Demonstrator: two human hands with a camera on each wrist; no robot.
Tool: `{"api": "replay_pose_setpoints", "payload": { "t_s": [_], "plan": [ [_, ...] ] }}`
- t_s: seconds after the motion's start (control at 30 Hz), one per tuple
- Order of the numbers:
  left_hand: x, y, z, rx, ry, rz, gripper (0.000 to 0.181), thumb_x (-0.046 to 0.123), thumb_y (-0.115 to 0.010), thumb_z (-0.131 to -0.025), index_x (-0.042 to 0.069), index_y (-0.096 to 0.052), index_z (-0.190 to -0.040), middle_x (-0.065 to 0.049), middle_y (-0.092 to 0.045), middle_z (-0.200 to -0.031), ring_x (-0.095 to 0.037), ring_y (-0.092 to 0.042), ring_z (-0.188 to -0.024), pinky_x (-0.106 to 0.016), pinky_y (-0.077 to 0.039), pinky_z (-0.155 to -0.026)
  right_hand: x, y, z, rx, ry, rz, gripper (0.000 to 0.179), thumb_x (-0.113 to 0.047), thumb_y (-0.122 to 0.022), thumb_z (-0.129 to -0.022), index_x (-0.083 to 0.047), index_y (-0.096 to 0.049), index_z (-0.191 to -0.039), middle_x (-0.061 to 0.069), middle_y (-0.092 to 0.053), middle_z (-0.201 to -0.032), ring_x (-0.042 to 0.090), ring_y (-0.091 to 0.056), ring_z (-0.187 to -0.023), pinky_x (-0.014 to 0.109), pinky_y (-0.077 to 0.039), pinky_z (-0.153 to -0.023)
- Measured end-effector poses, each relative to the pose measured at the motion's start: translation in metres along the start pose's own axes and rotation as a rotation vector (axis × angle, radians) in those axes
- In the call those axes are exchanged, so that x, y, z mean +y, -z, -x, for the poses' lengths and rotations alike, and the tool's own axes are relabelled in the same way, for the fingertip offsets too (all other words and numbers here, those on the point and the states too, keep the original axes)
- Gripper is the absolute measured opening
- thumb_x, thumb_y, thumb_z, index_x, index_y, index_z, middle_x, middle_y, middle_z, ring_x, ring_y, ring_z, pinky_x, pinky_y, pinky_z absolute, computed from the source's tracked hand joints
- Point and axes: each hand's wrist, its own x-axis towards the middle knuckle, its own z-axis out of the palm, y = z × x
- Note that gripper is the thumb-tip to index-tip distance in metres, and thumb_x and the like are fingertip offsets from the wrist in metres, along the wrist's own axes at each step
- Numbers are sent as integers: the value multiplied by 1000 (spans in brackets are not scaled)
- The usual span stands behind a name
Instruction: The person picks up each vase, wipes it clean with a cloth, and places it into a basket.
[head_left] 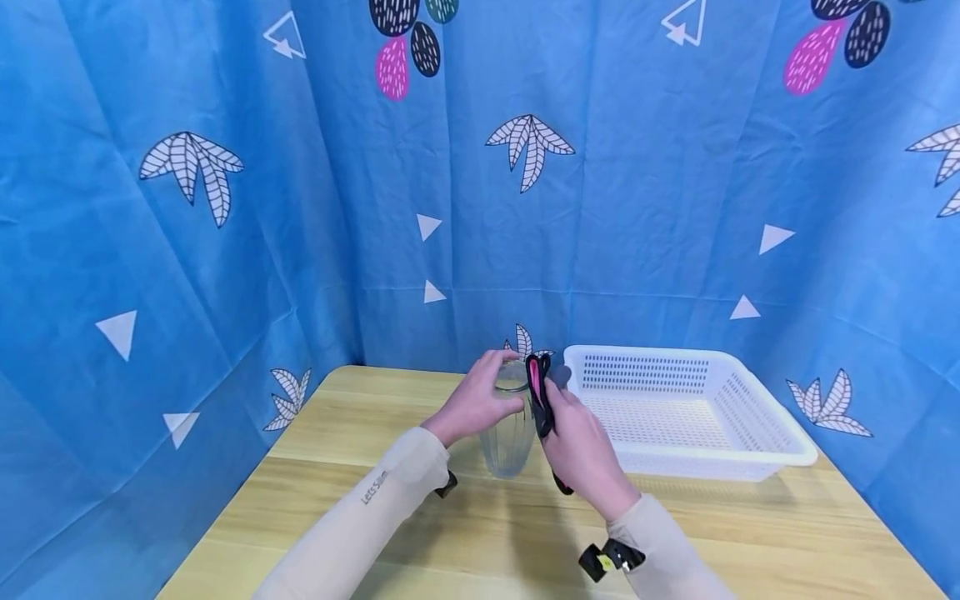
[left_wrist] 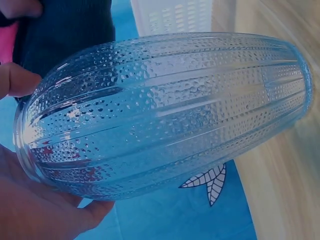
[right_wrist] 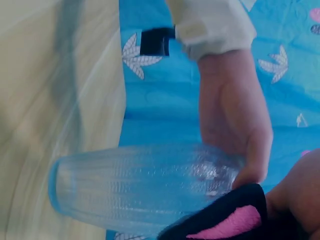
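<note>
A clear ribbed glass vase [head_left: 507,446] with a dimpled surface stands upright on the wooden table. My left hand [head_left: 480,402] grips it by the rim, thumb on the near side and fingers around the far side. In the left wrist view the vase [left_wrist: 175,110] fills the middle, its mouth among the fingers. My right hand [head_left: 587,446] holds a folded black soft item with a pink inside [head_left: 538,392] beside the vase mouth; its exact kind I cannot tell. The right wrist view shows this black and pink item [right_wrist: 227,220] overlapping the vase's upper end.
A white perforated plastic basket [head_left: 690,458] stands on the table to the right of the vase. Blue patterned curtain [head_left: 510,250] hangs behind and along both sides of the wooden table [head_left: 360,533].
</note>
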Motion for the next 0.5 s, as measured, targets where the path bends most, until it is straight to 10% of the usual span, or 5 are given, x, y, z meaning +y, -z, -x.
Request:
{"api": "replay_pose_setpoints", "payload": {
  "t_s": [0.5],
  "plan": [
    [-4, -1, -1, 22, -34, -13, 69, 33, -76, -86, 12, -46, -146, -4, -49, -144, -24, -45, -136, -46, -38, -113, 32, -38, -23, -149, -164, -87, 45, 6, -59, -82, 2, -57, -127, 17, -66, -85, 25, -62, -68, 37, -50, -56]
  ]
}}
